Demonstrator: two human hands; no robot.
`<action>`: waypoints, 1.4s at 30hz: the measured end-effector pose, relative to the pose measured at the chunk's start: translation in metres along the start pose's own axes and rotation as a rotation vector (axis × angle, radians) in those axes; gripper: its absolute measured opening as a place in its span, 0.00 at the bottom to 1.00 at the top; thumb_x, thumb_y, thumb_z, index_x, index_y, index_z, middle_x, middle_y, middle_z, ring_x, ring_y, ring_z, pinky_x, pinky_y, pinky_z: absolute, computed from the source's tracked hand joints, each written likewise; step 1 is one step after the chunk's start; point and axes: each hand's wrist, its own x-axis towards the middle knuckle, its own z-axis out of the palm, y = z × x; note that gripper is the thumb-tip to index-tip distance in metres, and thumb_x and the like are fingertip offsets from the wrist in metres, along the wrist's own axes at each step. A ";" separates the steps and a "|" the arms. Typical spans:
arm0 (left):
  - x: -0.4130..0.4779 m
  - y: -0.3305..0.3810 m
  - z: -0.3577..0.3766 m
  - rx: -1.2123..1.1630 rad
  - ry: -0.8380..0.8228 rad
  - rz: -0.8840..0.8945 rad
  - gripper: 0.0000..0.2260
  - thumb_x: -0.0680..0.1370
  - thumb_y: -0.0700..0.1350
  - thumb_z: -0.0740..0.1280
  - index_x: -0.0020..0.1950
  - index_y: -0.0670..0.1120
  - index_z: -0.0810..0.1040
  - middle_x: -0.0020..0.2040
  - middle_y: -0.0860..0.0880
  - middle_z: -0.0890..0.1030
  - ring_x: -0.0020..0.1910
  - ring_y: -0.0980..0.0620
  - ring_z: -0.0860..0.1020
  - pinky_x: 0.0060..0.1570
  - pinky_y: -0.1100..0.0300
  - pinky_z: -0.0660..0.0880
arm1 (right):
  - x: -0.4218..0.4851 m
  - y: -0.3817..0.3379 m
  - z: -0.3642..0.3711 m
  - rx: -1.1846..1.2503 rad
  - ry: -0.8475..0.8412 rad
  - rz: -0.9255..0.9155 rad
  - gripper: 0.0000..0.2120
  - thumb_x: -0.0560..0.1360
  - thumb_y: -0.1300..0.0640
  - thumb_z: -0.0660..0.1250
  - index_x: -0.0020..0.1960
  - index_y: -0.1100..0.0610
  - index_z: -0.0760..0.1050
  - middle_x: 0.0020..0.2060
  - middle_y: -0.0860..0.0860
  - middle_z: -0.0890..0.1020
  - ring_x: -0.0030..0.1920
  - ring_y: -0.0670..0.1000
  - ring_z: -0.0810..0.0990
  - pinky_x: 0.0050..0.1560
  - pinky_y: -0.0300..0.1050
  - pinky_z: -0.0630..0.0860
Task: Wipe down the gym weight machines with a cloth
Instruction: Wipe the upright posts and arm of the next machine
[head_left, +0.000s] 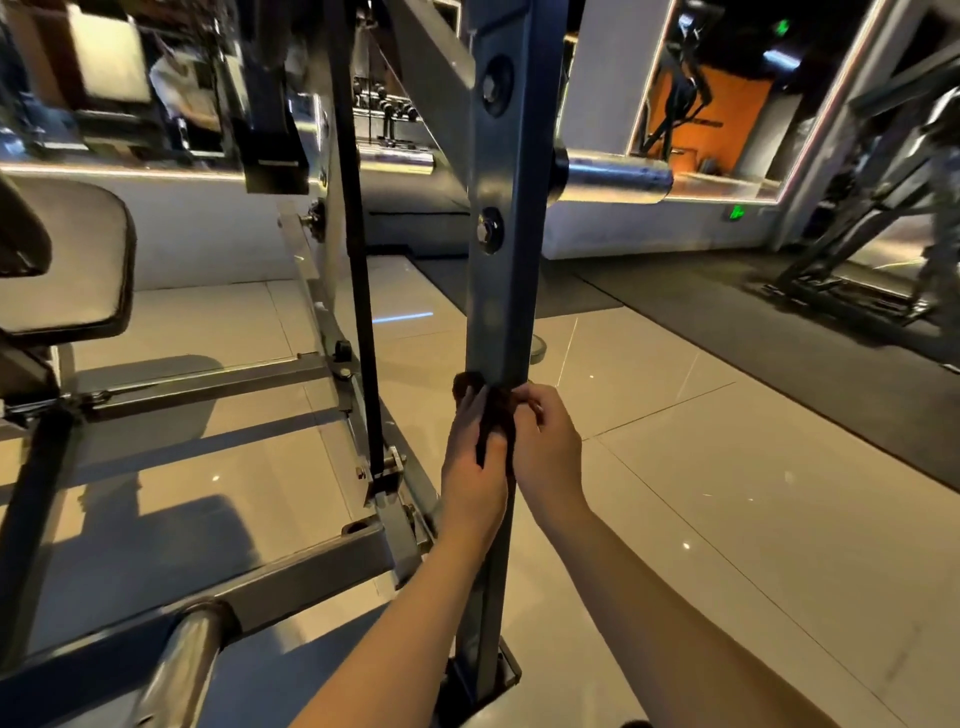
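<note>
A dark brown cloth (497, 415) was wrapped around the lower part of a blue-grey upright post (506, 291) on a weight machine, held there by both of a person's hands. The left hand (474, 462) gripped the cloth from the left of the post, fingers curled over the fabric. The right hand (548, 441) pinched it from the right, fingertips pressed against the post's edge. The two hands nearly met, with a strip of cloth hanging between them.

Above the hands, two large bolts (489, 230) sat in the face of the post, and a chrome peg (613, 174) stuck out from its right side. Below, the post met a black base plate (483, 680) on the pale tiled floor (701, 493).

To the left, a thin black rod (363, 322) ran down to the machine's grey frame (291, 577), and a black padded seat (67, 260) stood beyond it. A chrome bar (182, 670) lay in the lower left corner. A dark floor mat (779, 332) stretched to the right, where another machine (883, 208) stood, too blurred to make out.
</note>
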 end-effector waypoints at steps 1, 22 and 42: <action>-0.009 -0.014 0.000 0.011 0.004 -0.034 0.21 0.85 0.51 0.58 0.65 0.81 0.63 0.76 0.62 0.66 0.76 0.58 0.64 0.76 0.49 0.62 | -0.005 0.006 -0.001 -0.012 -0.004 0.012 0.08 0.84 0.56 0.60 0.57 0.46 0.75 0.53 0.42 0.81 0.55 0.46 0.80 0.61 0.48 0.80; -0.021 -0.042 0.009 0.030 0.074 -0.189 0.21 0.85 0.49 0.59 0.62 0.79 0.66 0.74 0.55 0.70 0.72 0.53 0.69 0.71 0.50 0.69 | -0.007 0.037 -0.014 0.043 -0.145 0.044 0.03 0.83 0.52 0.63 0.55 0.46 0.74 0.49 0.41 0.81 0.52 0.44 0.81 0.53 0.41 0.80; -0.090 -0.165 0.013 -0.041 0.118 -0.695 0.14 0.86 0.47 0.57 0.71 0.52 0.70 0.65 0.48 0.79 0.55 0.56 0.77 0.41 0.74 0.73 | -0.079 0.184 -0.004 0.063 -0.171 0.379 0.11 0.84 0.54 0.60 0.63 0.45 0.75 0.54 0.39 0.81 0.55 0.41 0.80 0.58 0.42 0.79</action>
